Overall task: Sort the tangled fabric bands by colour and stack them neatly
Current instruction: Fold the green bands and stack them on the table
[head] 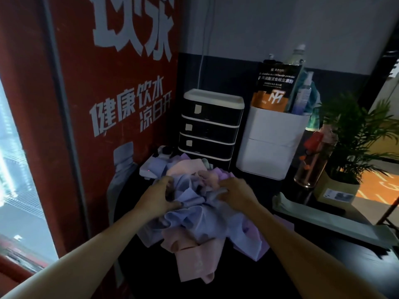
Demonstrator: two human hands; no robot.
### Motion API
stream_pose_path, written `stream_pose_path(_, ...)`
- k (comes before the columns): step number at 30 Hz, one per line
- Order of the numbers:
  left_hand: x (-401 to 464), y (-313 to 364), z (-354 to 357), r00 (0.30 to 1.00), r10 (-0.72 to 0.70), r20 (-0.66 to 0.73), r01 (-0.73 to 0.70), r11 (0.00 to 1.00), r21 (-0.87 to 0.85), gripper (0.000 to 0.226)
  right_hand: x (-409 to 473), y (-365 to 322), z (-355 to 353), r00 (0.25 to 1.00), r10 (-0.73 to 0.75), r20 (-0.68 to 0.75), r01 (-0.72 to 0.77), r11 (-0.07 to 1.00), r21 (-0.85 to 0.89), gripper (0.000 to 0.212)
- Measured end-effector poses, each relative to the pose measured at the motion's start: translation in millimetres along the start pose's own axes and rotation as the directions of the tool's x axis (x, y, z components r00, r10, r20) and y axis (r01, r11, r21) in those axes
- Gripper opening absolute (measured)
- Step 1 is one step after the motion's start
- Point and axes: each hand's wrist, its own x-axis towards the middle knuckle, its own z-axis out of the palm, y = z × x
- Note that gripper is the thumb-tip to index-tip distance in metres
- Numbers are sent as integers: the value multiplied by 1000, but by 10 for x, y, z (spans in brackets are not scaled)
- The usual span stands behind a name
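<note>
Both hands, left hand (160,196) & right hand (234,192), fingers curled into tangled bands (200,214) on counter (323,266), prob. to separate colours.

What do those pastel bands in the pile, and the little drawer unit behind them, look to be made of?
The bands: apparently thin, soft, matte cloth in blue, pink and lilac, since they crumple into loose folds; whether they stretch cannot be told. The drawer unit: probably plastic, with a smooth pale frame and dark glossy drawer fronts bearing small pale labels.
</note>
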Motion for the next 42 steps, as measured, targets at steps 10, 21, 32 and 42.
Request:
stream_pose_path(10, 23, -52, -139, 1000, -9, -29, 9, 1000, -2, 58, 243, -71, -338, 956, -113, -270, 156, 977, 144, 15)
stream_pose_path(21, 487, 352, -309, 962, 133, -240, -169, 976, -137, 11, 415, 67, -662, 980, -187, 75, 159, 946, 281, 21)
stream_pose_path(32, 1400, 273, 115, 985, 97, -142, -92, 995, 45, 26, 1336, 252, -180, 992, -72, -107, 89, 983, 161, 24)
stream_pose_path(42, 1506, 93, 234, 994, 54, -97, -52, 998, 22, 24, 1529, 213, 206, 996, -81, -23, 83, 993, 88, 20)
